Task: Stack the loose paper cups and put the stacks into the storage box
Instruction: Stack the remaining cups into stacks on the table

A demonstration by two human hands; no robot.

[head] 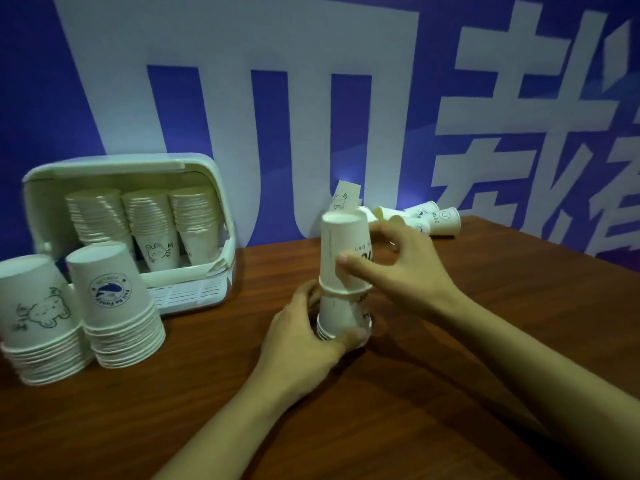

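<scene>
At the table's middle, my left hand [304, 336] grips a short stack of upside-down white paper cups [337, 317] that stands on the wood. My right hand [398, 263] holds another upside-down cup [341, 244] by its side, set partway down over the top of that stack. The white storage box [194, 292] stands open at the back left, with three stacks of cups [152, 220] inside it. Several loose cups [420, 216] lie tipped over at the back, beyond my right hand, and one of them [344, 195] leans against the wall.
Two tall stacks of upside-down cups [114, 306] stand at the left in front of the box. The brown wooden table [346, 427] ends at a blue and white printed wall [311, 98] close behind.
</scene>
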